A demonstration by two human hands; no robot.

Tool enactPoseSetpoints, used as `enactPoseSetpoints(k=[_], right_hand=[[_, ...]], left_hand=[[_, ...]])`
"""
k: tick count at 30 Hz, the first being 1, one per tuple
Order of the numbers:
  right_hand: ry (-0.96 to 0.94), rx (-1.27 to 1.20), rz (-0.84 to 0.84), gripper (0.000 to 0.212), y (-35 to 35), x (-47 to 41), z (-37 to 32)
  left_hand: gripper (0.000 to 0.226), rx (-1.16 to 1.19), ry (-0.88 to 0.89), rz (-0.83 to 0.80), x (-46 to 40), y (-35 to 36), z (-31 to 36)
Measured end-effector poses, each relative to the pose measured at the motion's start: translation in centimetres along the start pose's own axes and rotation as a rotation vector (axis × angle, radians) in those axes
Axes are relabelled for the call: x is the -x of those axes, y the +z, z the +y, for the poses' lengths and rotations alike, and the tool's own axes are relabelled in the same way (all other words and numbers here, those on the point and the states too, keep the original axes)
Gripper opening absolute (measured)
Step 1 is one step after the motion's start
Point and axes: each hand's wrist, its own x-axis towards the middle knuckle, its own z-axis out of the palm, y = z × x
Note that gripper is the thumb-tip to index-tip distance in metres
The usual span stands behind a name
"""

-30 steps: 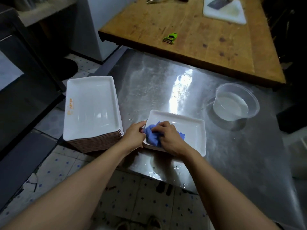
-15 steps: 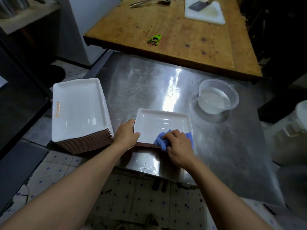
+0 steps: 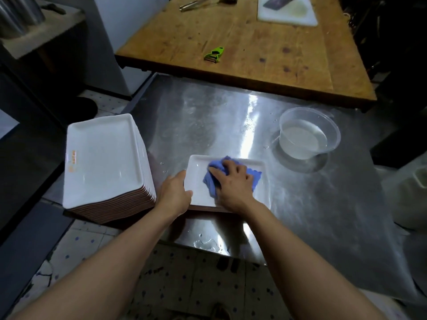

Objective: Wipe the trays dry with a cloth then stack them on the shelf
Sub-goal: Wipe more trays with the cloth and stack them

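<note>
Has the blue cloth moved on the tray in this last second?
Yes. The blue cloth went from the tray's left end toward its right end.

1 loose tray [image 3: 198, 167], 1 tray stack [image 3: 104, 155], 1 cloth [image 3: 215, 179], 1 bowl [image 3: 309, 135], 1 peeler [image 3: 215, 54].

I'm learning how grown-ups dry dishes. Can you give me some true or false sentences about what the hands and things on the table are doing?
1. The right hand presses a blue cloth inside the single white tray. True.
2. The left hand rests on the tall tray stack. False: it grips the single tray's left edge.
3. The clear bowl holds water. True.
4. The green peeler lies on the steel table. False: it lies on the wooden table.
5. The tray stack sits to the right of the single tray. False: it sits to the left.
</note>
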Motion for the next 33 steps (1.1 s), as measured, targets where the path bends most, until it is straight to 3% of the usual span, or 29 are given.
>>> enactPoseSetpoints(k=[5, 11, 17, 19, 21, 24, 29, 33], right_hand=[[-0.115, -0.053, -0.004, 0.041, 0.2, 1.5, -0.1], [-0.052, -0.078, 0.011, 0.030, -1.7, 5.4, 3.7], [0.117, 0.041, 0.035, 0.025, -3.3, 8.2, 6.5], [0.217, -0.121, 0.031, 0.021, -4.1, 8.9, 6.2], [0.278, -0.169, 0.136, 0.013, -4.7, 9.6, 5.9], [0.329, -0.247, 0.187, 0.017, -6.2, 10.6, 6.2], [0.290, -0.408, 0.346, 0.019, -8.2, 11.6, 7.3], [0.324, -0.476, 0.360, 0.017, -8.1, 11.7, 7.5]], left_hand=[[0.049, -0.013, -0.052, -0.005, 0.1, -0.1, 0.3], [0.047, -0.002, -0.102, 0.004, 0.4, 0.0, 0.7], [0.045, -0.009, -0.141, 0.026, 0.6, 0.1, 1.1], [0.045, -0.028, -0.151, 0.024, 0.8, 0.2, 1.3], [0.045, -0.075, -0.174, 0.042, 1.1, 0.3, 1.7], [0.050, -0.166, -0.198, 0.116, 2.3, 0.6, 2.9], [0.038, -0.251, 0.249, 0.155, 4.3, 2.5, 4.7], [0.024, -0.406, 0.405, 0.063, 4.5, 3.7, 5.8]])
